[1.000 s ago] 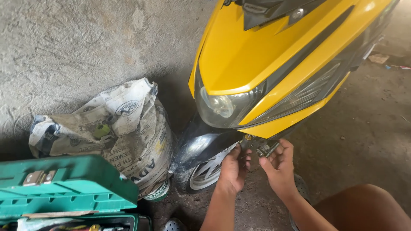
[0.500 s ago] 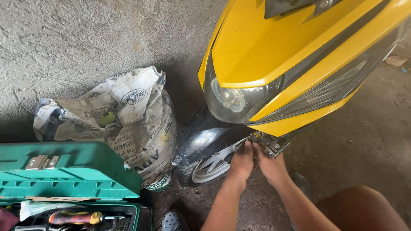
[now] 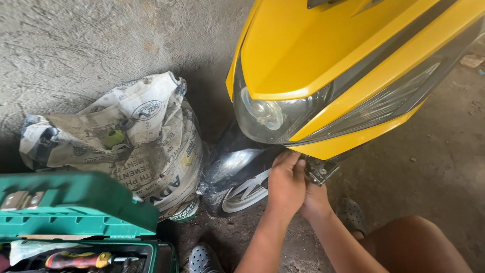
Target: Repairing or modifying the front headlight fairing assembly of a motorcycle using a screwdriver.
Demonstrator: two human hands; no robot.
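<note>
- Left hand (image 3: 286, 183): fingers curled together against the underside of the yellow scooter nose (image 3: 323, 76), beside the metal bracket (image 3: 320, 171).
- Right hand (image 3: 316, 199): mostly hidden behind the left; finger state cannot be told.
- Metal bracket: below the nose panel, above the black front mudguard (image 3: 230, 164).
- Green toolbox (image 3: 76, 217): open, lower left, near the grey sack (image 3: 126, 136).

Both hands are pressing together under the yellow scooter nose (image 3: 323, 55), the left hand (image 3: 286, 184) lying over the right hand (image 3: 314, 199), fingers touching a small metal bracket (image 3: 321, 171). The black fender (image 3: 230, 162) and wheel (image 3: 247, 194) are sitting just beside them. A sack (image 3: 136, 136) is leaning against the wall, near a green toolbox (image 3: 70, 212).
</note>
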